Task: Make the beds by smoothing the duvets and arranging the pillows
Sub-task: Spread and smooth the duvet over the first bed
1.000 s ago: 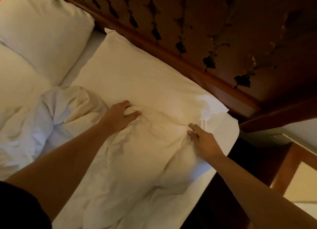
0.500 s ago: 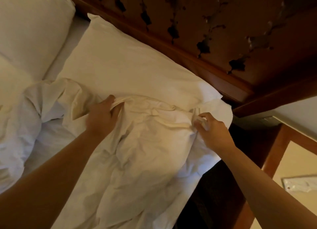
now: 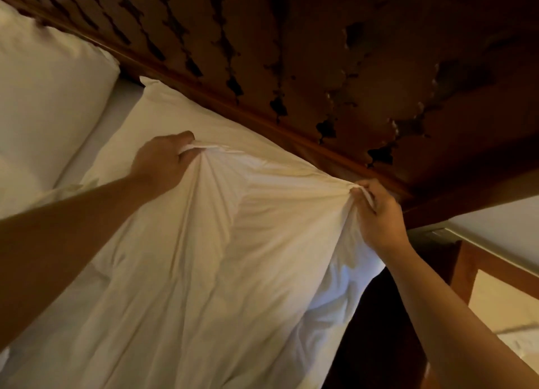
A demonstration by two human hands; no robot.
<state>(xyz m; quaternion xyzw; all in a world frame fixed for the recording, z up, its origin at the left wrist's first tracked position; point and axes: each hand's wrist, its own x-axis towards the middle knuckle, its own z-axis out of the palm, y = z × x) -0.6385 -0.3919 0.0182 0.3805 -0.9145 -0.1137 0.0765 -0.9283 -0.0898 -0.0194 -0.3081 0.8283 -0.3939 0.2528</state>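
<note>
Got both hands on the top edge of the duvet [image 3: 221, 243] right now. My left hand [image 3: 163, 161] has a bunched fistful of the edge, fingers curled tight round it, and my right hand [image 3: 379, 213] pinches the corner over by the bed's side, fingers closed on the fabric. The cloth fans out in creases from each grip and is drawn fairly taut between them, up over the lower part of the near pillow [image 3: 163, 111], close to the headboard [image 3: 291, 53].

Handling-wise I'd say this thing is soft, floppy and light for its size, so it just goes wherever the edge goes. No stiffness at all, and cotton isn't slippery, so a fistful is plenty. Best hold is what I've got: the top hem, hands well apart, so a tug flattens the middle.

The bed has a white sheet underneath, and a second pillow [image 3: 43, 97] lies to the left. The headboard is dark carved wood with cut-out shapes. The room is dim and warm-lit, with a pale wall and wooden trim off to the right.
</note>
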